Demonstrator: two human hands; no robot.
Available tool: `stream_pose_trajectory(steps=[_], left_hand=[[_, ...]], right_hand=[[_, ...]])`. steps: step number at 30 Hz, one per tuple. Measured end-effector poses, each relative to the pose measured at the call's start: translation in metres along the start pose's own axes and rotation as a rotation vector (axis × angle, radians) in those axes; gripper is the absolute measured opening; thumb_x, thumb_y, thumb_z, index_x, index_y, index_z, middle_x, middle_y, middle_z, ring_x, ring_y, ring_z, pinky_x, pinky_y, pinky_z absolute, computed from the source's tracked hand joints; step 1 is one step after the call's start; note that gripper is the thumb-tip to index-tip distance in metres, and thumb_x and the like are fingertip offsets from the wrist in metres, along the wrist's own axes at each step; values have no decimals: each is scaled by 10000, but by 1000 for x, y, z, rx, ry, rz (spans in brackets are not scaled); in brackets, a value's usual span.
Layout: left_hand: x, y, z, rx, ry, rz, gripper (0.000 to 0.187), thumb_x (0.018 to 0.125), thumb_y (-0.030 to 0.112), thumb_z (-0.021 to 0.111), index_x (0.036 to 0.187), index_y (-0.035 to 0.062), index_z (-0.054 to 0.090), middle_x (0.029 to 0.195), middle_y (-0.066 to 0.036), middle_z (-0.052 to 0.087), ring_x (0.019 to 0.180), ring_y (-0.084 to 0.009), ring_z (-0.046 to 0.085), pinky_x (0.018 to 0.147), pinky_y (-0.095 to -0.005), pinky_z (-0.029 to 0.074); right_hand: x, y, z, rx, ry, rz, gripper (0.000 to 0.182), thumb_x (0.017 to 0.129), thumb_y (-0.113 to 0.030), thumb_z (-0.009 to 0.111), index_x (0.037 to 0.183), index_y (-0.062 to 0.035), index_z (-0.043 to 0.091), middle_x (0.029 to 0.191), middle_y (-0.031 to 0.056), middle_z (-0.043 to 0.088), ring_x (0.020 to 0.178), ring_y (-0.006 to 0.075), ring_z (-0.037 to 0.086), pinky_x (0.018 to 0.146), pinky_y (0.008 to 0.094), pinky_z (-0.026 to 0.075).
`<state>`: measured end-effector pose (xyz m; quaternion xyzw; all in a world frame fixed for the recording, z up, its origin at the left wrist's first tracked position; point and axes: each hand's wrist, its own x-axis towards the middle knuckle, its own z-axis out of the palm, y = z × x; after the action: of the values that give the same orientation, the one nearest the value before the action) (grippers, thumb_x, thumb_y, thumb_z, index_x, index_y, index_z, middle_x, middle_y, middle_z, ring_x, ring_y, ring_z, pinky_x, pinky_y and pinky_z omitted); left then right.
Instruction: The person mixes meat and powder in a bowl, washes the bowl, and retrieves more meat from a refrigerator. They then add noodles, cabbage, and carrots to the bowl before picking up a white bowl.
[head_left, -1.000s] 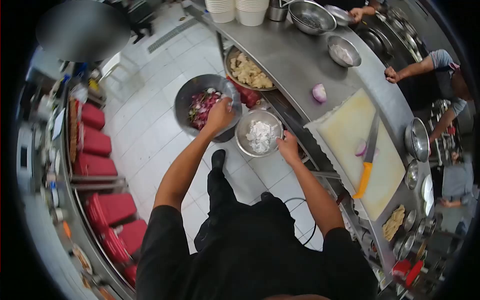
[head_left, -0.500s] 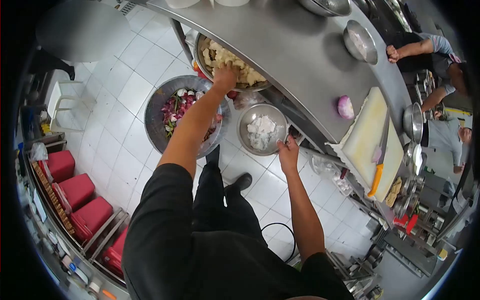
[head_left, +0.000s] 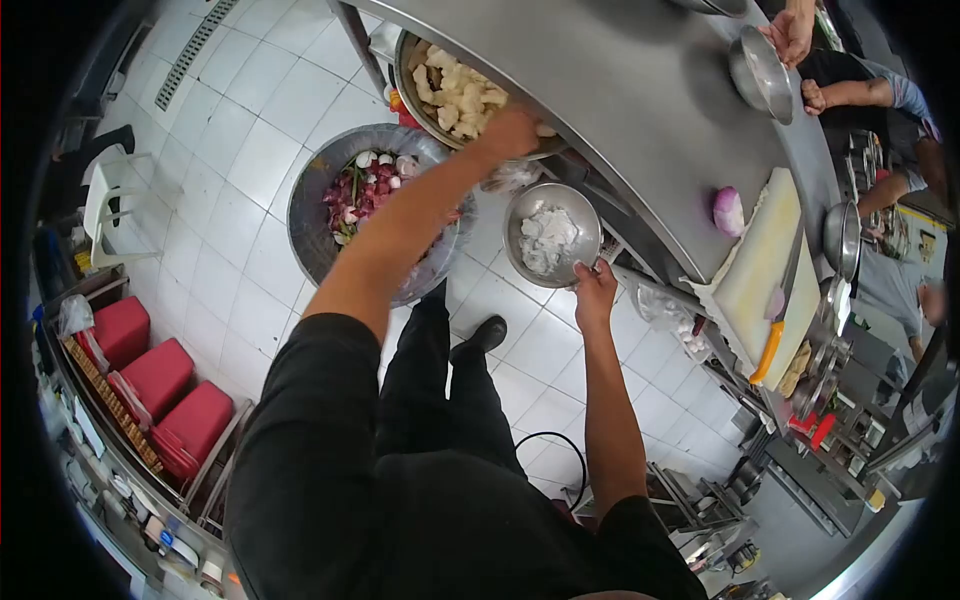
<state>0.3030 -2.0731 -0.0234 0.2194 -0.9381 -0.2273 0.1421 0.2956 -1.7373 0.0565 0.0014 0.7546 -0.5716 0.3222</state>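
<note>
My right hand (head_left: 594, 288) grips the lower rim of a steel bowl (head_left: 512, 215), its thumb over the edge. Inside the bowl are pale grey-white pieces with white powder (head_left: 548, 240). My left hand (head_left: 510, 132) is at the right side of a large metal pot (head_left: 402, 85), over pale yellow, lumpy pieces (head_left: 450, 90); its fingers are hidden from me. Beneath my left forearm stands a big round tub (head_left: 305, 235) lined with clear plastic, holding chopped red onion and green stems (head_left: 372, 190).
The steel table (head_left: 610, 110) carries half a red onion (head_left: 728, 212), a cutting board (head_left: 755, 255) and an orange-handled knife (head_left: 768, 352). Another person's hand (head_left: 792, 38) touches a metal bowl (head_left: 762, 75) at the far edge. Red bins (head_left: 158, 375) line the left.
My left hand has moved right across the pot, uncovering more pale pieces. The held bowl has shifted up and right in view. Another person's hand has come to the bowl on the table.
</note>
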Motion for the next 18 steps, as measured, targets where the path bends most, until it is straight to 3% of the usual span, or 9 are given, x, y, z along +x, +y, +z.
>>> stream_pose_trajectory(steps=[4,7,8,10,11,13,14,16,18], left_hand=[[-11,44,15,341,-123,2,182,767,200,613,824,90,747,876,-92,696,902,-266,658,776,-365,514],[-19,75,-22,428,103,-164,180,777,203,607,826,92,741,957,-74,699,997,-275,627,823,-351,491],[-15,63,-2,399,148,-227,209,770,191,609,868,50,729,902,-118,696,925,-296,652,785,-372,510],[-10,48,-5,142,44,-334,204,748,148,621,883,28,714,866,-155,686,878,-330,657,764,-392,516],[-9,43,-6,12,-9,-378,205,736,126,626,890,16,707,849,-173,681,855,-348,659,754,-402,519],[-19,48,-34,-266,226,-373,225,694,120,670,883,0,688,814,-197,667,818,-376,653,746,-415,521],[-25,55,-52,-408,344,-362,242,672,116,691,879,-9,678,796,-208,661,800,-390,650,742,-421,521],[-39,81,-86,-542,172,-410,302,644,143,736,888,-19,662,829,-210,664,832,-387,647,763,-420,519],[-55,99,-96,-602,25,-402,375,628,184,771,918,-23,654,878,-215,665,876,-381,642,792,-420,513]], right_hand=[[1,-2,4,7,45,36,379,850,-43,640,1197,55,523,784,38,601,624,75,483,548,252,383],[7,2,6,38,80,77,471,837,-36,651,1253,89,469,884,91,634,711,113,552,610,257,427],[13,7,5,62,70,84,495,835,-33,653,1268,97,451,925,112,640,752,131,575,641,261,443],[18,2,8,54,65,102,556,827,-18,649,1304,117,399,1075,179,633,922,198,618,769,288,477],[19,1,10,47,54,114,565,826,-17,648,1311,117,393,1076,177,632,935,199,615,790,290,473],[20,-11,17,38,41,127,584,823,-16,647,1326,116,381,1078,173,630,961,201,608,832,294,463],[24,-11,20,25,42,103,563,829,-28,644,1321,92,398,1089,161,626,957,207,613,792,308,478],[32,-4,27,-3,45,62,523,840,-53,638,1310,44,431,1110,136,617,949,218,622,710,335,506],[53,22,29,-28,3,9,536,836,-58,645,1319,32,431,1103,131,618,950,211,615,733,329,498]])
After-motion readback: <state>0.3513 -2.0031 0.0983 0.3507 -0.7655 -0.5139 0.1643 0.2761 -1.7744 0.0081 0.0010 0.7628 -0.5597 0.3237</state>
